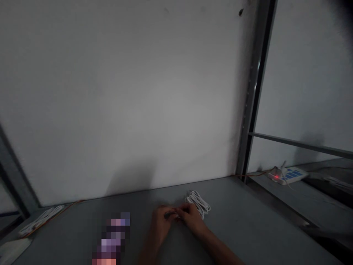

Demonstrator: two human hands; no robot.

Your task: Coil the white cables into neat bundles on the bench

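My left hand [160,223] and my right hand [191,218] meet low in the middle of the grey table [248,224]. Their fingers are pinched together around a small dark thing [168,215] held between them, too blurred to name. A coiled bundle of white cable [198,203] lies just beyond my right hand, touching or close to its fingers.
A white wall rises behind the table. A grey metal upright [255,92] stands at the right. A white and blue power strip [286,175] with a red light lies on the neighbouring bench. More white cable [41,219] lies far left. A pixelated patch [113,239] sits near the front.
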